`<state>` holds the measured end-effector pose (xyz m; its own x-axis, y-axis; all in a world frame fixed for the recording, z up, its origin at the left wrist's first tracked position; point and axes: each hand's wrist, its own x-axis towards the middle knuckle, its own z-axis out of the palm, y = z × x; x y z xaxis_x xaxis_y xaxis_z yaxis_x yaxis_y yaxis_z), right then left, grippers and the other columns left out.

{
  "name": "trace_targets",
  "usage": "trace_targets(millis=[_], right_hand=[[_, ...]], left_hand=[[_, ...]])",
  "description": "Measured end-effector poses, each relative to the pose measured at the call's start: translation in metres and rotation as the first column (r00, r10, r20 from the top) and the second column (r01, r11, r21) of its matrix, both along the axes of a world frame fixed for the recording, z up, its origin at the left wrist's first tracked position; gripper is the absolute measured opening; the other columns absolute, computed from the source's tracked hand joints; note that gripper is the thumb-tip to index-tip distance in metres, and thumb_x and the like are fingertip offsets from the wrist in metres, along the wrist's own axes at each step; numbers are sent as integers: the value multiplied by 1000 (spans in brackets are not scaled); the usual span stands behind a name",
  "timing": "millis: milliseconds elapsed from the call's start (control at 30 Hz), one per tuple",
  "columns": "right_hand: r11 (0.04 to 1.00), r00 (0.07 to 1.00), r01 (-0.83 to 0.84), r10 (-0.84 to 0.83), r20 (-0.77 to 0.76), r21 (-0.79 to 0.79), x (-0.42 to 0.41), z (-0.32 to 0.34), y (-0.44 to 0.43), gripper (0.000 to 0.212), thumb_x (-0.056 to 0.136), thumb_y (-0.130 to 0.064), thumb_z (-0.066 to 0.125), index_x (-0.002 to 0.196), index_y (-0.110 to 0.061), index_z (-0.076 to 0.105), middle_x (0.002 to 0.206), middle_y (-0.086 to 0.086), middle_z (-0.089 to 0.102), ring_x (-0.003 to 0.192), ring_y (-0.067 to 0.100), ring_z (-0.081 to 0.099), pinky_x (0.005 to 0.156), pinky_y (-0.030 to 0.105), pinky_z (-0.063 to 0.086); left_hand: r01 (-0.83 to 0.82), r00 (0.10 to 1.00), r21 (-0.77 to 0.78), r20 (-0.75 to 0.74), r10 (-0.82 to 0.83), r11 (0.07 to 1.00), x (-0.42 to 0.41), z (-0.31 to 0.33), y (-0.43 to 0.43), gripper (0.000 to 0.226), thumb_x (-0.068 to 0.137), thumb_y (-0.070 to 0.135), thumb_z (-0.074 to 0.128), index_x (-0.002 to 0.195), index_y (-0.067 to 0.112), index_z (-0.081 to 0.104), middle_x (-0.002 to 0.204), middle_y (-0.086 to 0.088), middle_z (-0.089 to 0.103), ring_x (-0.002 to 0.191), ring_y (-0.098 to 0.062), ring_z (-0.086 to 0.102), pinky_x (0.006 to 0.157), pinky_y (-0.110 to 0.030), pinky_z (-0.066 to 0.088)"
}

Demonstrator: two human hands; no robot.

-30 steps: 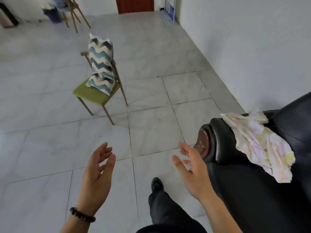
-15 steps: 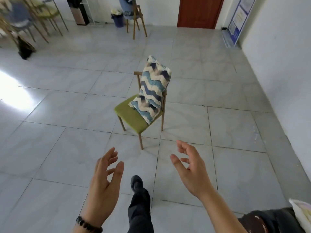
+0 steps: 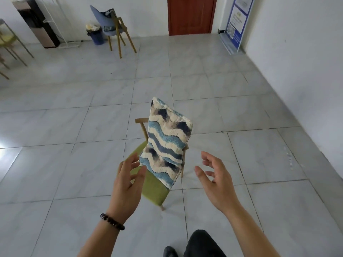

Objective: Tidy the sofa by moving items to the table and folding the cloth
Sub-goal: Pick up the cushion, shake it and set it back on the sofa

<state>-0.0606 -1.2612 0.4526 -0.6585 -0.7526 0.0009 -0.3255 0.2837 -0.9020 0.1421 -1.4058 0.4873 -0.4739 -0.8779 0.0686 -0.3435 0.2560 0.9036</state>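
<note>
A cushion (image 3: pixel 166 143) with blue, navy and cream wavy stripes leans upright against the back of a wooden chair with a green seat (image 3: pixel 155 190) in the middle of the tiled floor. My left hand (image 3: pixel 128 184) is open, fingers spread, just left of the cushion's lower edge and above the seat. My right hand (image 3: pixel 215 180) is open too, to the right of the chair, apart from the cushion. Neither hand holds anything. The sofa and the cloth are out of view.
A white wall (image 3: pixel 300 75) runs along the right. At the back stand a red-brown door (image 3: pixel 191 15), a blue chair (image 3: pixel 113 28) with wooden legs, a blue waste bin (image 3: pixel 95 35) and a dark water dispenser (image 3: pixel 37 21). More chairs (image 3: pixel 7 45) sit far left.
My view has swung left, away from the black sofa and the cloth on its arm. The chair with the cushion is now much closer, and both open hands have reached up beside it.
</note>
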Motion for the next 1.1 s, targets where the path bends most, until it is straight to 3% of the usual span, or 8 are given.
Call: trace_targets(millis=[133,333,600,733,800,933,1000,1100], right_hand=[[999,999,9,-11,43,37,-34,-29,-63,51,94,-44,60,141,-33,45,132,-19,50,121,-5,50,92,20,49],[982,989,66,-88,121,177,-93,-72,-150,58,95,-43,61,147,-31,37,140,-10,45,124,6,50,99,34,51],[884,920,162,-296,257,438,-137,-111,-265,112,85,-53,70,158,-27,-11,166,2,12,150,24,24,115,44,35],[827,949,121,-258,180,549,-119,-112,-293,58,94,-36,65,145,-16,44,124,3,63,108,22,64,83,27,50],[856,964,116,-219,152,503,-91,-96,-294,33,95,-28,64,124,-13,61,92,-7,61,86,18,66,67,21,47],[898,921,217,-319,224,383,-30,-72,-287,24,94,-26,66,118,-28,62,109,-6,58,98,11,64,86,27,52],[901,914,241,-336,229,361,-9,-62,-281,23,93,-26,67,108,-42,61,109,-10,58,97,5,62,85,25,51],[891,889,312,-396,229,331,16,-43,-273,27,92,-24,69,105,-47,63,103,-12,59,92,3,61,79,19,49]], left_hand=[[15,996,20,89,-16,1000,-56,-33,-78,38,96,21,56,132,29,46,129,3,51,119,-6,53,94,-32,50],[183,876,-1,455,-163,983,-129,-84,-175,58,97,32,55,149,22,31,145,1,35,126,-18,47,99,-34,45],[365,829,-85,482,-283,927,-214,-95,-285,60,98,32,53,151,19,26,150,-3,30,135,-23,37,103,-37,39],[488,788,-52,456,-414,872,-207,-104,-320,75,94,48,53,154,26,15,159,-1,15,146,-24,20,113,-49,33],[611,703,-38,484,-521,790,-197,-110,-334,90,86,68,47,155,34,1,163,3,-4,150,-20,-3,120,-54,14],[876,406,-108,691,-598,470,-178,-114,-358,113,66,96,31,150,41,-20,157,4,-34,143,-18,-35,113,-55,-19],[929,331,-162,768,-548,334,-171,-117,-368,111,65,98,28,154,41,-4,163,8,-14,148,-19,-25,111,-60,-24],[918,392,-346,722,-570,193,-166,-116,-370,70,81,87,28,122,38,59,120,16,65,128,-16,53,115,-62,-5]])
